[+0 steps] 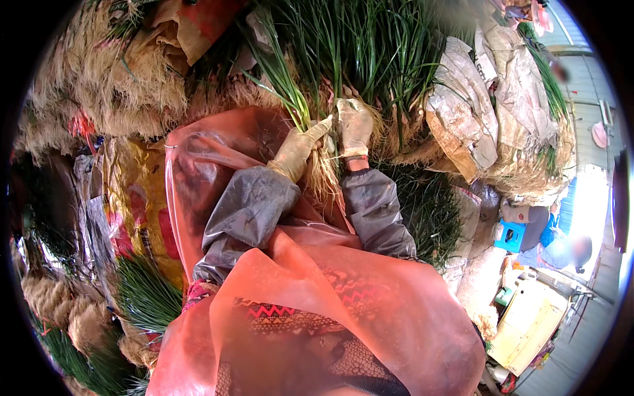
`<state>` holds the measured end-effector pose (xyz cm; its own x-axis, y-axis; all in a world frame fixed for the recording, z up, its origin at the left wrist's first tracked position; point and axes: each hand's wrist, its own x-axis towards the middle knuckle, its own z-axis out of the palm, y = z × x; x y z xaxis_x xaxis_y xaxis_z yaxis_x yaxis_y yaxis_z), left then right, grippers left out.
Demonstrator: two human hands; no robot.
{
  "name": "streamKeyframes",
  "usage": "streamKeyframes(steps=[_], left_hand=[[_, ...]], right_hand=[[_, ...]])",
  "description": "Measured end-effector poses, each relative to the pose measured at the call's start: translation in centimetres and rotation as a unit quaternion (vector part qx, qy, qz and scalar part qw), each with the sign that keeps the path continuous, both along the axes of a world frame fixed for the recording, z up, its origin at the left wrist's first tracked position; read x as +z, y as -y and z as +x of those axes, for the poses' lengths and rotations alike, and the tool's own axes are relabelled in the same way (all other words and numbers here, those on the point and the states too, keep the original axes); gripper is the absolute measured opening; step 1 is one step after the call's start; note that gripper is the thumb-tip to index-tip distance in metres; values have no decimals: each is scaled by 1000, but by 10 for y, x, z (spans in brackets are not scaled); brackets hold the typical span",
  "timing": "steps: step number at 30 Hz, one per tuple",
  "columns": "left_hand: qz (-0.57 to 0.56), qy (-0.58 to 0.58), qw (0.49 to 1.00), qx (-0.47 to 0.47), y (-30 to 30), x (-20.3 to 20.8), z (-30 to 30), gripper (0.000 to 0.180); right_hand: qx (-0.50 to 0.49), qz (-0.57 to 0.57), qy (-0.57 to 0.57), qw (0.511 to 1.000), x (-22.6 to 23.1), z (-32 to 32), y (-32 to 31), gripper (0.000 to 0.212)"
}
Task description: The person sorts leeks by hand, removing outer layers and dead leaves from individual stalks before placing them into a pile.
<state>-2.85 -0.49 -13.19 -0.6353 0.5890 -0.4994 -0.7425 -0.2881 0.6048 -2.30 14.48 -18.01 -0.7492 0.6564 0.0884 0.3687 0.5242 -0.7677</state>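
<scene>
My left hand (300, 150), in a pale, soiled glove, is closed round a small bunch of green onions (295, 99). Their leaves point up and away from me, and pale stringy roots (322, 175) hang below the fingers. Close beside it, my right hand (355, 125), gloved alike, has its fingers curled on stalks at the lower edge of a large heap of green onions (370, 49). How many stalks it grips is hidden by the fingers. Both forearms wear dark plastic sleeves, and a translucent orange apron (356, 277) covers my lap.
Bundles with thick tan roots (125, 86) are stacked at the far left. Dirty sacks (462, 105) lie over more bundles at the right. A yellow sack (145, 198) is at my left. Further right are a blue stool (509, 235), a bending person (551, 251) and a cream box (528, 323).
</scene>
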Motion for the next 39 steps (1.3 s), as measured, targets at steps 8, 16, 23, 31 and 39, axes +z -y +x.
streamKeyframes(steps=[8,16,23,31,39], left_hand=[[40,-73,996,-16,11,-7,8,20],[71,-30,994,-77,22,-8,10,30],[-84,-120,989,29,13,-7,7,34],[60,-84,985,135,25,7,-4,34],[12,-8,996,89,-10,-26,-34,35]], right_hand=[[30,-106,249,962,-26,34,-71,42],[294,-513,27,806,40,10,5,40],[206,-69,87,972,38,-9,17,30],[172,183,347,904,30,73,-60,30],[136,490,282,813,44,-42,-21,60]])
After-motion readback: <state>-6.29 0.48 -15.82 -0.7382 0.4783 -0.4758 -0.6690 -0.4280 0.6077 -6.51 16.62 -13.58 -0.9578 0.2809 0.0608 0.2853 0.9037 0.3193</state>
